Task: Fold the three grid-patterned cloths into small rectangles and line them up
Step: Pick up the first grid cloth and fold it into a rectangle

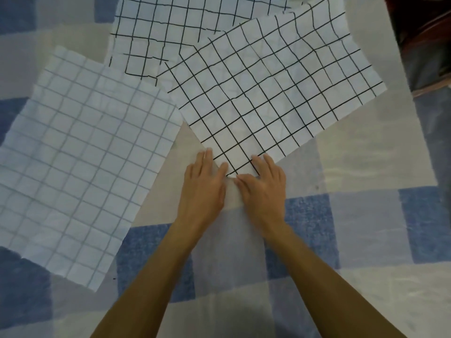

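Note:
Three grid-patterned cloths lie unfolded on the bed. A white cloth with black lines lies tilted in the middle right, its near corner pointing at me. My left hand and my right hand rest side by side at that corner, fingers flat and touching its edges. A second black-lined cloth lies behind, partly under the first. At the left lies a pale cloth with faint grey lines, spread flat and untouched.
The bedsheet below has large blue, grey and cream squares. A dark wooden piece of furniture stands past the bed's right edge at the top right.

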Demonstrator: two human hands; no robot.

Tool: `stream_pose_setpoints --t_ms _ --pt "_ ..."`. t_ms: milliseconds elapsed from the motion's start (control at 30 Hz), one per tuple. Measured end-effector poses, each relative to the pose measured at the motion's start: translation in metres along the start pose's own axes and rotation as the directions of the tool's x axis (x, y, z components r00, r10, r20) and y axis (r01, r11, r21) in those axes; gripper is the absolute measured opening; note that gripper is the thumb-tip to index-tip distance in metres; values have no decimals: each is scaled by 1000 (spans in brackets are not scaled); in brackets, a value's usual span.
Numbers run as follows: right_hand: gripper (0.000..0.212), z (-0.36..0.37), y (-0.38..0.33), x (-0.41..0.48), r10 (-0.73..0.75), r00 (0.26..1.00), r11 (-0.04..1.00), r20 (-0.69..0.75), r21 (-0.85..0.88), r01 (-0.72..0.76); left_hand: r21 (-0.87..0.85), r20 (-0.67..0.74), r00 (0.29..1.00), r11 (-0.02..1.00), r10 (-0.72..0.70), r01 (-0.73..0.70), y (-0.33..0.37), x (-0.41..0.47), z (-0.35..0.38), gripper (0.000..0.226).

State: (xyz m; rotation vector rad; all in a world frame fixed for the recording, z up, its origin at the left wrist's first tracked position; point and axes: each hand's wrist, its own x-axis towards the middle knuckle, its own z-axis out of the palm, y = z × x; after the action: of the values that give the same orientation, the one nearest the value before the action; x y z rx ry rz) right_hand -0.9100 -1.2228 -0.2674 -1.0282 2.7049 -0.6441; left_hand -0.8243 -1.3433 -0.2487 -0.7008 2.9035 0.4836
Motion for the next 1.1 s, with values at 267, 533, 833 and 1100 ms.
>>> stream_pose_setpoints --t_ms 267,533,833,1100 --pt "14 -59 -17 -5 -181 973 975 -146 99 197 -47 -255 964 995 72 -87 14 -5 -27 22" --pt "31 -145 -26 -34 -266 928 964 -262 -105 246 -28 -527 832 975 171 -218 47 -25 -80 12" --pt "15 -219 -44 -59 -309 829 949 -465 -100 298 -22 -702 696 972 151 -233 81 -75 -130 7" --pt "18 -279 -28 -85 -256 767 945 -589 16 328 -141 -688 723 989 -69 -40 91 -127 -158 13"
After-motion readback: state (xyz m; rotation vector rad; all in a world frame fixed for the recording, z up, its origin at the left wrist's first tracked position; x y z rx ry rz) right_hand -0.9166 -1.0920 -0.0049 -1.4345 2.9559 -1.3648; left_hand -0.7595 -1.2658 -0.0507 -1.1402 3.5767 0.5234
